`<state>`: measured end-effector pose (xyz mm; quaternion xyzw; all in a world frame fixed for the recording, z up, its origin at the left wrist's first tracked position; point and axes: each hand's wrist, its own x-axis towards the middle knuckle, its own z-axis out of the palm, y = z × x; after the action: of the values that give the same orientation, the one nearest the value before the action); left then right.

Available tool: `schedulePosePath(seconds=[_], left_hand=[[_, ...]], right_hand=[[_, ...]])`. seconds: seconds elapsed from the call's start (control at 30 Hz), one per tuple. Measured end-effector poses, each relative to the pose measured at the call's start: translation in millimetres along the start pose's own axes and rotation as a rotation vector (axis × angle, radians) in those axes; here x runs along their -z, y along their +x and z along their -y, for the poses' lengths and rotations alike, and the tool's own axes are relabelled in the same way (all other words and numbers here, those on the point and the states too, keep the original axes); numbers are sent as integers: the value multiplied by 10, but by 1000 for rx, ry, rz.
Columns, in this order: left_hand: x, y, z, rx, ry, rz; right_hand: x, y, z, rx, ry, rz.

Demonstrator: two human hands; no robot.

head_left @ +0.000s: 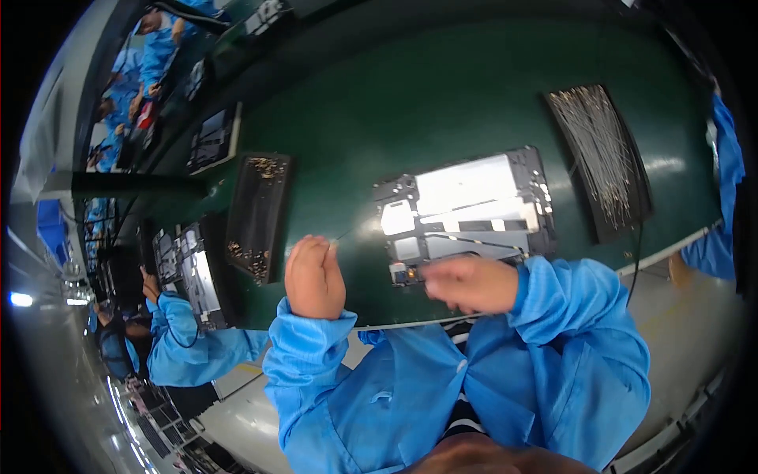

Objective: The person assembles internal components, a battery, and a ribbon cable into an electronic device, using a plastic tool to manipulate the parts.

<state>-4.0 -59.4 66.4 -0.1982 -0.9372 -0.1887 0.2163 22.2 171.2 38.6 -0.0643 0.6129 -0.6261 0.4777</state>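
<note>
An opened flat device (474,237) lies on the green bench in front of me, with shiny silver panels, a black frame and thin dark cables along its near part. My right hand (474,284) is over its near edge, beside a small camera-like part (405,275) at the near left corner. Motion smears those fingers, so their grip is unclear. To the left of the device my left hand (316,278) is raised off it, fingers pressed together. A faint thin dark line shows by its fingertips; what they pinch is too small to name.
A black tray (259,207) with small copper-coloured pieces at both ends lies to the left. On the right, another dark tray (604,225) holds many thin cables (592,146). More opened devices (199,272) lie farther left, near a co-worker in blue (185,340). The bench edge (410,324) runs before me.
</note>
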Motion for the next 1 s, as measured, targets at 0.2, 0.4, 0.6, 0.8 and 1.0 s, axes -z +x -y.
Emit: schedulePosePath(seconds=[0.2,0.4,0.6,0.8,1.0], left_hand=[[52,-172,-394,-67,-172,140],[-107,-470,-564,3,-218,268],[-356,-673,-761,-52,-380,249],[-465,-663,-813,-71,-337,149],[-642,-635,-769,9,-102,113]], right_hand=[[11,-154,316,184,60,-324],[-70,-168,-68,-115,166,-229],[-163,-125,-329,-227,254,-120],[-128,-165,-307,-204,354,-162],[-51,-100,-135,183,493,-569]])
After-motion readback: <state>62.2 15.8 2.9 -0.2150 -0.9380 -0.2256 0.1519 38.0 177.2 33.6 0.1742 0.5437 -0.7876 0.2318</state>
